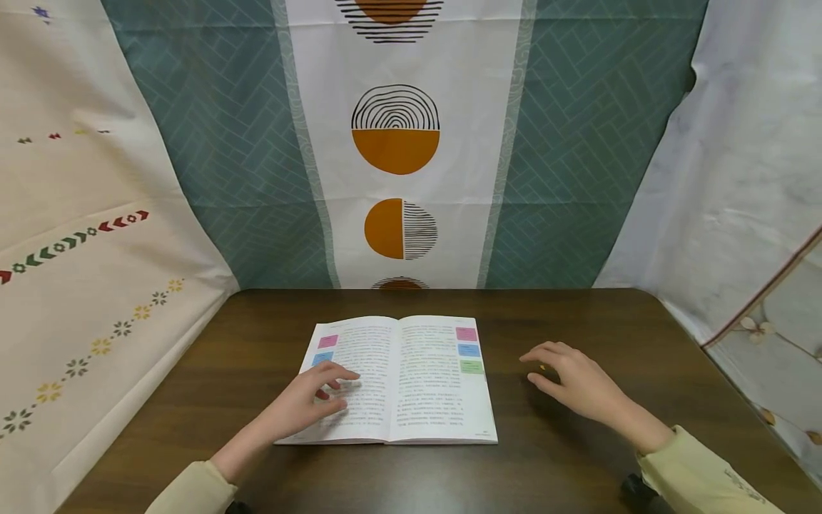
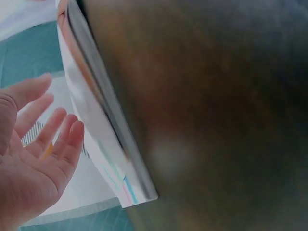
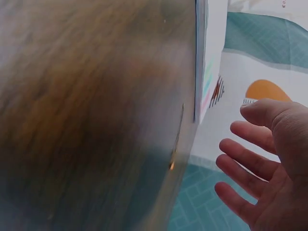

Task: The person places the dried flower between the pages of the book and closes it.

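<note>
Left hand point(image 1: 302, 405) hovers over the open book point(image 1: 429, 400), right hand point(image 1: 581, 384) above the table point(image 1: 578, 314), both sets of fingers loosely spread!

Before me, a dark wooden table point(image 1: 565, 318) fronts a teal-and-white hanging cloth point(image 1: 218, 143) with orange half-discs; a cream patterned drape point(image 1: 83, 178) flanks my left, a whitish sheet point(image 1: 758, 143) my right. The near sheen point(image 1: 437, 492) appears to be reflected light.

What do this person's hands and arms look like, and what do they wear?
The left hand and right hand are bare, with no gloves. The left sleeve and right sleeve are pale yellowish-green; the right one bears small dark markings. A black object shows by each sleeve, too hidden to identify.
</note>
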### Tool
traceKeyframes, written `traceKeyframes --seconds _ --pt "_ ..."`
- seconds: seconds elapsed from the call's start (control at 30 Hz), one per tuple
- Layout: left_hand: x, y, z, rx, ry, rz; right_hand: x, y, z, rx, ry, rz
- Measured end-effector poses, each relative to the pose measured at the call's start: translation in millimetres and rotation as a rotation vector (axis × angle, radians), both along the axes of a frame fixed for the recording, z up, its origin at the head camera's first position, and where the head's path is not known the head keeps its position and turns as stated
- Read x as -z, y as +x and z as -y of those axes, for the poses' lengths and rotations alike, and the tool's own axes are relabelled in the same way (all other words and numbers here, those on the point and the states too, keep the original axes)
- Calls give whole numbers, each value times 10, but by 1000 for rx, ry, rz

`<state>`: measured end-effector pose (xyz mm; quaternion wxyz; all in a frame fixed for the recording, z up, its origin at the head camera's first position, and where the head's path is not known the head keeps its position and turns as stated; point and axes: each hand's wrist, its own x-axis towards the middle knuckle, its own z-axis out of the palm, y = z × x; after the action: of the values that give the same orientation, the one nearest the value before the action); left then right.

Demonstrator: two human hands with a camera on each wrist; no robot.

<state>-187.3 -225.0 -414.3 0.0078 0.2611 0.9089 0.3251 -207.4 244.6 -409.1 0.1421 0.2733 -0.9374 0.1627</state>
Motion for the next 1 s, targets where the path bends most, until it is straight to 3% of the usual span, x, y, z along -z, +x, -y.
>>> traceKeyframes --seconds 0.3,0.47,0.7,0.87,1.0 --pt "63 73 -30 95 -62 -7 10 13 -87 13 15 21" --pt "61 96 3 86 -63 50 3 21 -128 15 18 8" --pt "47 123 127 124 -32 136 18 -5 -206 38 24 8" --pt "38 145 262 190 -40 136 36 -23 -245 42 26 23" --pt "36 161 361 203 -57 130 51 -51 -262 39 38 9"
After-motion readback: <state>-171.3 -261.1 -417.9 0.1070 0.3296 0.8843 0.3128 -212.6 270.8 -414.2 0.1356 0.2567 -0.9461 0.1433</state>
